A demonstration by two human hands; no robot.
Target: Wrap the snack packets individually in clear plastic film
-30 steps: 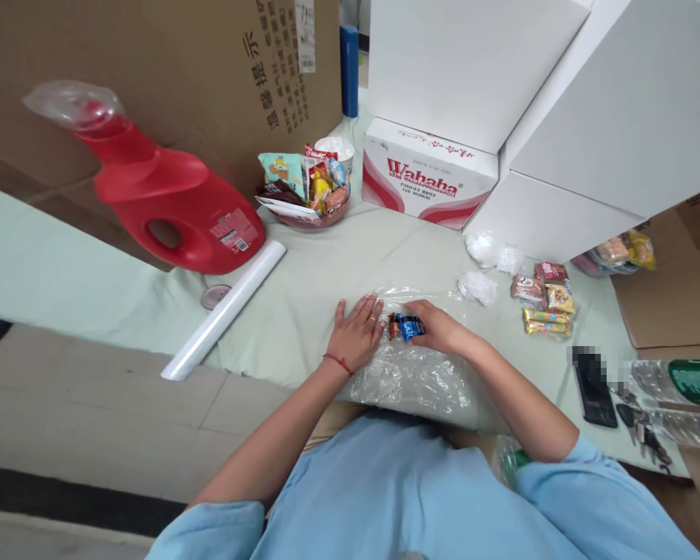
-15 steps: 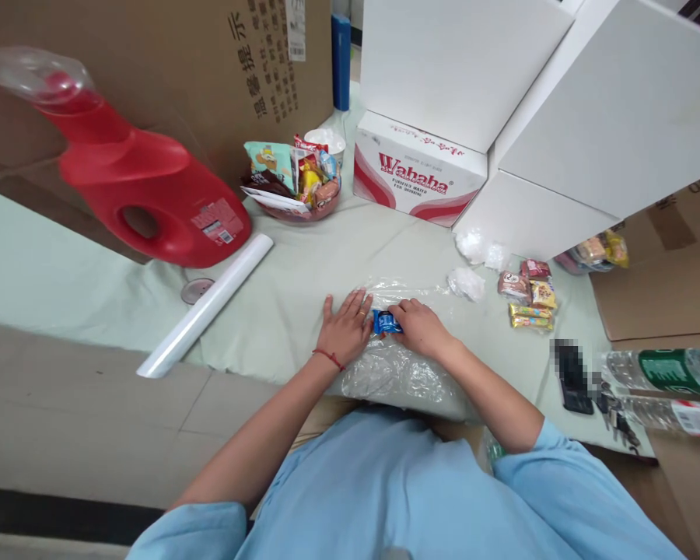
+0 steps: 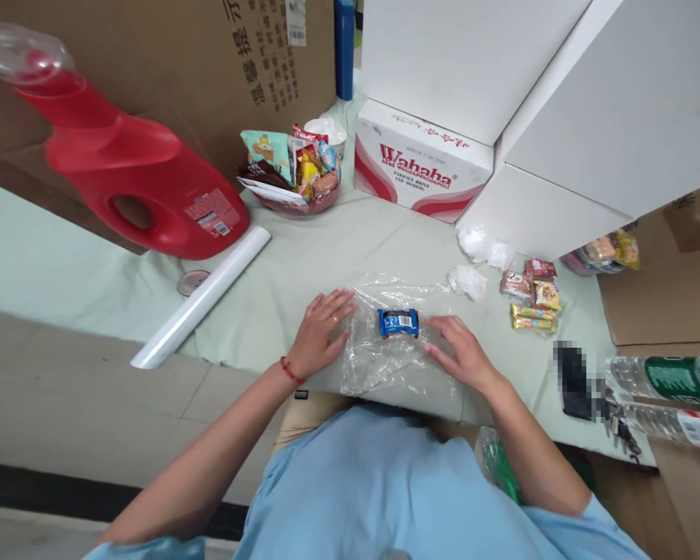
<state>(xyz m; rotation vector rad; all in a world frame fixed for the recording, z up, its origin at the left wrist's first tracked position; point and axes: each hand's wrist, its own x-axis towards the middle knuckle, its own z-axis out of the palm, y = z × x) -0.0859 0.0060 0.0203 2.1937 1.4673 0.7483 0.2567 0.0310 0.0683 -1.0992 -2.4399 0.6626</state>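
Note:
A blue snack packet (image 3: 397, 322) with a barcode lies on a spread sheet of clear plastic film (image 3: 379, 365) at the front of the cloth-covered table. My left hand (image 3: 320, 330), a red cord at its wrist, rests at the film's left edge with fingers apart and nothing in them. To the right of the packet is my right hand (image 3: 460, 354); its fingers are stretched out over the film, apart from the packet, and it is empty.
At left stand a red jug (image 3: 145, 179) and a white roll (image 3: 204, 299). Behind are a snack bowl (image 3: 303, 206) and a Wahaha carton (image 3: 420, 167). Crumpled film (image 3: 467, 282), small snacks (image 3: 533, 295), a phone (image 3: 575, 381), keys (image 3: 621, 432) and bottles (image 3: 665, 379) lie at right.
Both hands have let go of the blue packet and moved apart, left hand leftward, right hand rightward. The packet now lies fully visible on the flatter film.

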